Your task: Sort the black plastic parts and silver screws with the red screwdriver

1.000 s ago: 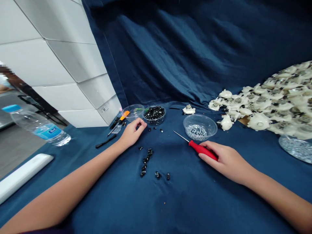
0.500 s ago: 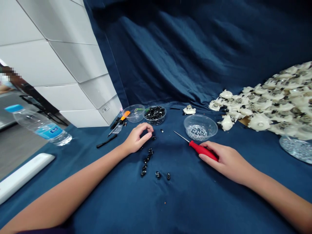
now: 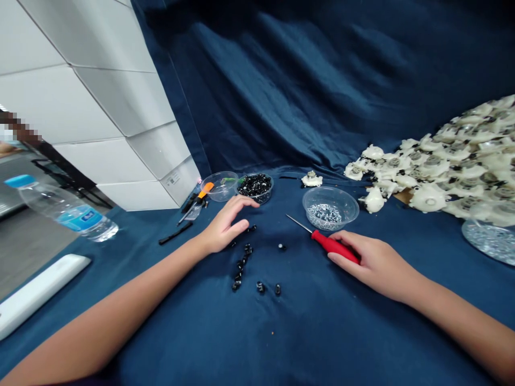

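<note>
My left hand (image 3: 227,224) hovers over the cloth with fingers apart and nothing in them. Its fingertips are close to a round clear tub of small black parts (image 3: 255,185). Just below that hand, several black parts (image 3: 240,268) lie in a short row. One loose black part (image 3: 282,246) rests to the right of the row, and two more black parts (image 3: 269,289) lie nearer me. My right hand (image 3: 368,262) is closed round the handle of a red screwdriver (image 3: 333,247), whose tip points up and left. Beyond it stands a clear bowl of silver screws (image 3: 329,212).
Many cream plastic housings (image 3: 438,171) are heaped at the right, with one housing (image 3: 311,179) apart. White boxes (image 3: 148,155) are stacked at the left, near a water bottle (image 3: 68,209). An orange-handled tool (image 3: 205,190) lies by an empty clear tub (image 3: 220,186).
My left hand's fingers have opened out. A small black part has shifted on the cloth from near that hand toward me and to the right. My right hand keeps the screwdriver in place.
</note>
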Action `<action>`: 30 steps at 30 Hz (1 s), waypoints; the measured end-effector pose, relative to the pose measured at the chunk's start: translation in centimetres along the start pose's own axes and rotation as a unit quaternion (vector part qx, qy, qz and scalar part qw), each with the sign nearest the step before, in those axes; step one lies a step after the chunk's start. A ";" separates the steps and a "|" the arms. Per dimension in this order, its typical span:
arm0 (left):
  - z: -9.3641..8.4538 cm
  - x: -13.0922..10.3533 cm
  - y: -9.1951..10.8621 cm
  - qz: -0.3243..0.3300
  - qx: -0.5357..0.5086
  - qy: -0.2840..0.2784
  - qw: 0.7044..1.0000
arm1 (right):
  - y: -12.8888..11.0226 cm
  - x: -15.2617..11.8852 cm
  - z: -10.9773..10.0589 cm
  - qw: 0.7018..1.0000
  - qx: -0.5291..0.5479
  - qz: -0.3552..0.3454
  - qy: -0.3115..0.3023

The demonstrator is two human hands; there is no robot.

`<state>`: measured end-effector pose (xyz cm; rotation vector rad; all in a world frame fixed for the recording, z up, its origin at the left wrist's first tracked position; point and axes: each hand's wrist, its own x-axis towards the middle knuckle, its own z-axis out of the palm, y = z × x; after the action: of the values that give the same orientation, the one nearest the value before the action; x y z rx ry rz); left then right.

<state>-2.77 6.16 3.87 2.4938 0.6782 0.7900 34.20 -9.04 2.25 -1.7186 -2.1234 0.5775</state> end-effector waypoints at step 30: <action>3.2 -0.4 4.9 0.034 0.089 -0.171 0.981 | 0.1 0.1 0.2 1.000 0.006 0.002 -0.006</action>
<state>0.49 1.25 3.91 2.7335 0.5639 0.3172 34.20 -8.94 2.03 -1.7180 -2.1213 0.6028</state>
